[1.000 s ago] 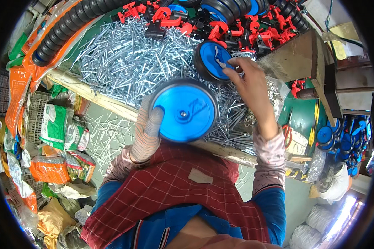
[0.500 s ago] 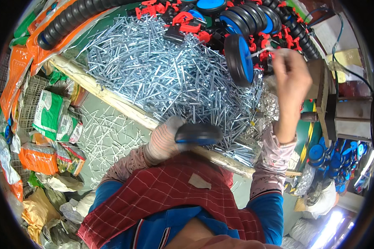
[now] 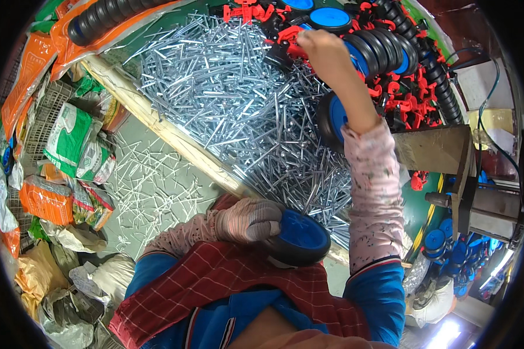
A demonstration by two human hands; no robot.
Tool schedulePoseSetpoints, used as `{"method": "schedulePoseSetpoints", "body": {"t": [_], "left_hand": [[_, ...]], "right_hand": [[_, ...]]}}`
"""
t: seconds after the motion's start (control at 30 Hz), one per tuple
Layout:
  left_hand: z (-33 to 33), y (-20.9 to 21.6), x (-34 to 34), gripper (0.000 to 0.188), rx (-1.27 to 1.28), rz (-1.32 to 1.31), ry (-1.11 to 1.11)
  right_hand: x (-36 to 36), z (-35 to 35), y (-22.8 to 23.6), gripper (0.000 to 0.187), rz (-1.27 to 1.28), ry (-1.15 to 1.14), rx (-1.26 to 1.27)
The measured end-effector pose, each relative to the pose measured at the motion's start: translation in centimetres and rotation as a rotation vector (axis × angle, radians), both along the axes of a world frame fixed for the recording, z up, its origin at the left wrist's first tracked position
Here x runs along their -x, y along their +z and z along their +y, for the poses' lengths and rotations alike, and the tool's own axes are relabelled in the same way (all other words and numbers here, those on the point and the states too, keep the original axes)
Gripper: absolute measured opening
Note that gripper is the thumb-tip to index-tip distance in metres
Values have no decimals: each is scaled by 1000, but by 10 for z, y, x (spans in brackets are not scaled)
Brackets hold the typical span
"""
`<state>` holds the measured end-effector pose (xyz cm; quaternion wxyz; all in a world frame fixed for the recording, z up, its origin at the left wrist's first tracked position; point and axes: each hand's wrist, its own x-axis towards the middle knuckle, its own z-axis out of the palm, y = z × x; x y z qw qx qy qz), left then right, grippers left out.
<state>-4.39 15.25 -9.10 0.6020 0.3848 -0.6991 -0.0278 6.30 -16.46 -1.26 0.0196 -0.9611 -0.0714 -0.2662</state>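
Close against the lap, the gloved left hand (image 3: 247, 220) still grips the black-tyred blue plastic wheel (image 3: 297, 239), now lower; the bare right hand (image 3: 326, 52) has reached farther, fingers closing among red plastic clips (image 3: 390, 93) beyond the silver metal pins (image 3: 244, 116).

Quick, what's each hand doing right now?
Left hand: gloved, closed on a blue wheel.
Right hand: closed, reaching into the red plastic parts; what it holds is hidden.
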Motion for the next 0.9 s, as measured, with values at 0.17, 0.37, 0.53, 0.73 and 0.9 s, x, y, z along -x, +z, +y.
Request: {"method": "schedulePoseSetpoints", "body": {"t": [0.17, 0.37, 0.53, 0.73, 0.9], "left_hand": [[3, -1, -4, 40, 39, 53, 10], [17, -13, -3, 22, -272, 776, -289], [-1, 21, 7, 29, -420, 1305, -545], [-25, 56, 14, 36, -669, 1749, -645], [-30, 55, 13, 35, -849, 1796, -798]], "right_hand": [[-9, -5, -42, 26, 68, -228, -23], [100, 21, 33, 28, 277, -192, -826], [208, 71, 39, 33, 278, -227, -1078], [266, 83, 23, 45, 177, -204, -1018], [290, 82, 19, 27, 230, 2, -1115]]}}
